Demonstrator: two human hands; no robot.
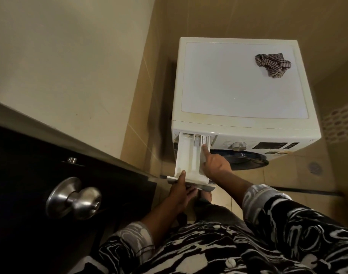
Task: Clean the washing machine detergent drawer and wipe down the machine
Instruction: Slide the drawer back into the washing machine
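A white front-loading washing machine [242, 86] stands against the tiled wall. Its white detergent drawer [187, 155] is pulled far out at the front left. My left hand [181, 191] grips the drawer's front panel from below, thumb on the top edge. My right hand [215, 164] rests on the drawer's right side, with the index finger pressing into the rear right compartment. A striped cloth [272, 64] lies crumpled on the machine's top, back right.
A dark door [40, 175] with a round metal knob [74, 198] stands open close at my left. Tiled walls close in behind and to the right. A floor drain [315, 168] sits right of the machine. The control dial [238, 145] and dark porthole door [244, 159] face me.
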